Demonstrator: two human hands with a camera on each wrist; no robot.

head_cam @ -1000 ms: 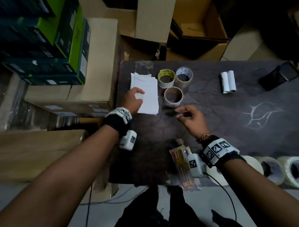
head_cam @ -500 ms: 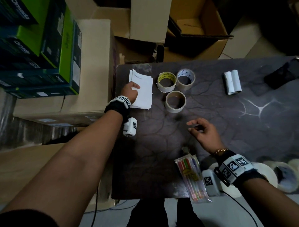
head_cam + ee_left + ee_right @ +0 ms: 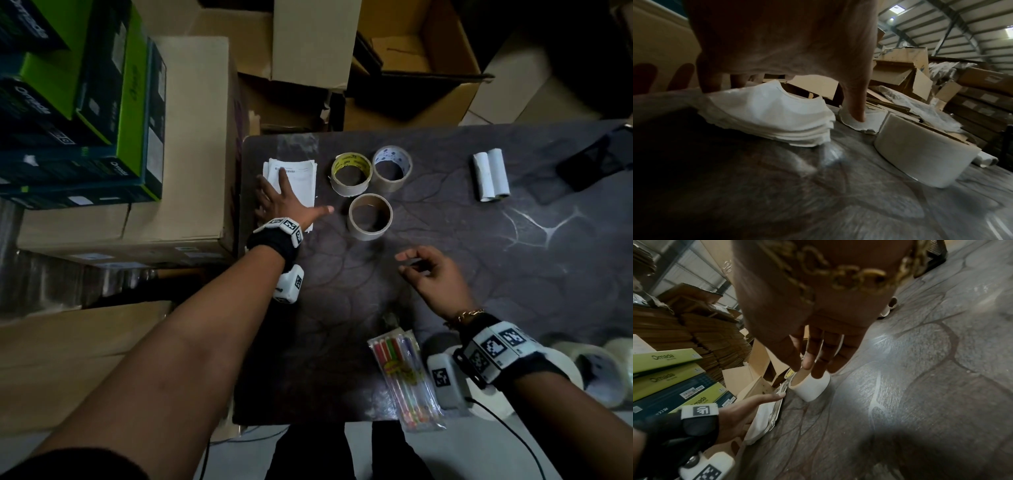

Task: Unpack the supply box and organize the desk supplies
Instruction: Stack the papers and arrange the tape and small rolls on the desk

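Note:
A stack of white papers (image 3: 303, 174) lies at the table's far left corner. My left hand (image 3: 284, 202) rests flat on it with fingers spread and the thumb pointing right along the table. In the left wrist view the papers (image 3: 772, 116) sit under the fingers. Three tape rolls stand right of the papers: yellow-labelled (image 3: 351, 173), blue-printed (image 3: 392, 168) and plain brown (image 3: 370, 216). My right hand (image 3: 424, 270) hovers over the table's middle, fingers relaxed, holding nothing. Seen from the right wrist, its fingers (image 3: 818, 356) point at the plain roll (image 3: 812, 386).
A pack of coloured pens (image 3: 407, 380) lies at the front edge. Two white paper rolls (image 3: 491, 174) and a dark flat object (image 3: 596, 164) sit far right. Clear tape rolls (image 3: 599, 373) are at the front right. Cardboard boxes (image 3: 191, 137) and green boxes (image 3: 85, 102) crowd the left.
My left hand went from curled on the papers to flat and spread, and the stack sits slightly left of before. My right hand drew back from the plain roll toward me.

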